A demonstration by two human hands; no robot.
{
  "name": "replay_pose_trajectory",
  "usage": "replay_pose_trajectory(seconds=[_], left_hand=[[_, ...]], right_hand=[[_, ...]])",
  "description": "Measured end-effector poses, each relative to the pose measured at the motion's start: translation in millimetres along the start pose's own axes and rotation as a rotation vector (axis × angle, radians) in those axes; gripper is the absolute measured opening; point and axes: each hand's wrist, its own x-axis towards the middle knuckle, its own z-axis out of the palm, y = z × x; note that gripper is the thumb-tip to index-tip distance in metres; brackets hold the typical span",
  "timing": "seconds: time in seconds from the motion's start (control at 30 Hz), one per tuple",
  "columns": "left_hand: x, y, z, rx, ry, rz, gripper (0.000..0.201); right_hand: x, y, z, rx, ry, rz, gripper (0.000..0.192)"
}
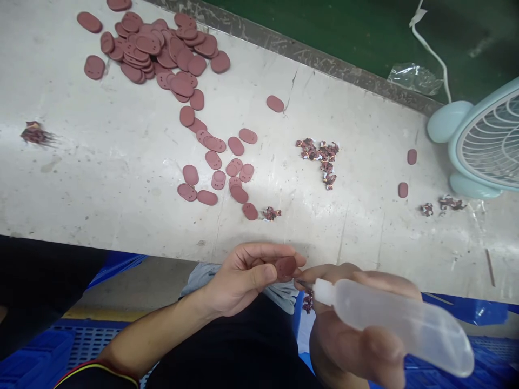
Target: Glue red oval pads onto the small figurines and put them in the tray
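Note:
My left hand (247, 275) pinches a small reddish-brown oval disc (286, 267) between thumb and fingers, just below the table's front edge. My right hand (357, 329) grips a translucent plastic squeeze bottle (393, 319); its thin nozzle tip touches the lower right edge of the disc. A big heap of the same oval discs (162, 48) lies at the table's far left. More oval discs (219, 167) are scattered toward the middle. A cluster of tiny dark red bits (320, 156) sits right of centre.
The worn white table (101, 178) ends at a green floor strip. A pale blue fan (482, 140) stands at the right edge with a white cord (433, 54) behind it. Blue plastic crates (36, 351) sit under the table beside my knees.

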Motion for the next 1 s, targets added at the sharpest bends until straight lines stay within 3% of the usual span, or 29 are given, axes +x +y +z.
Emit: replay_pose_trajectory(seconds=[0.1,0.2,0.27,0.33,0.47,0.53,0.63,0.7,0.83,0.93,1.0], left_hand=[[-1.2,1.5,-0.7,0.016,-0.024,0.012,0.027],[-1.4,4.3,-1.1,0.027,-0.023,0.022,0.026],[-1.7,6.6,-1.5,0.03,-0.017,0.028,0.025],[-2.8,9.2,-2.4,0.033,-0.004,0.035,0.025],[-10.0,15.8,-8.1,0.059,0.025,0.057,0.025],[-15.8,19.6,-12.3,0.078,0.049,0.075,0.025],[-24.7,24.5,-18.3,0.104,0.085,0.105,0.025],[-29.5,26.4,-20.9,0.117,0.105,0.117,0.025],[-35.4,27.2,-22.2,0.146,0.15,0.15,0.024],[-37.8,27.1,-21.2,0.156,0.154,0.17,0.024],[-39.0,27.6,-20.8,0.153,0.154,0.173,0.024]], right_hand=[[24.0,-3.7,-14.8,0.373,-0.093,0.036,0.031],[66.1,7.6,-41.2,1.102,-0.323,0.431,0.034],[94.7,20.7,-59.9,1.45,-0.465,0.742,0.027],[114.3,31.6,-73.9,1.53,-0.575,0.874,0.024],[108.2,31.2,-75.0,1.461,-0.675,0.788,0.032],[86.7,23.1,-60.6,1.181,-0.633,0.502,0.027],[55.7,13.6,-27.3,0.346,-0.399,-0.064,0.014],[48.1,12.1,-4.0,-0.212,-0.29,-0.251,0.015],[62.6,15.8,28.2,-1.02,-0.26,-0.391,0.027],[75.3,16.2,38.0,-1.162,-0.25,-0.343,0.039],[78.4,12.9,39.6,-1.203,-0.293,-0.361,0.033]])
